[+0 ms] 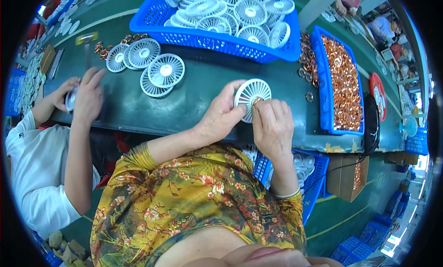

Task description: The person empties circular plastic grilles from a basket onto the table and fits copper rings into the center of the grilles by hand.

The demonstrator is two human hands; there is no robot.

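Note:
My left hand (221, 112) grips a white spoked plastic wheel (253, 88) by its left rim, tilted up over the table's front part. At the wheel's hub, the fingers of my right hand (274, 125) pinch a small copper-coloured ring (257, 101). The ring touches the hub or sits partly in it; my fingertips hide which. Left of my hands, several more spoked wheels (166, 70) lie overlapping on the green table (198, 66).
A blue basket (217, 43) heaped with white wheels stands at the back. At right is a blue tray (327, 105) of copper rings, with loose rings (302, 73) beside it. A co-worker's hands (87, 98) work at far left. An open carton (339, 181) stands below the table.

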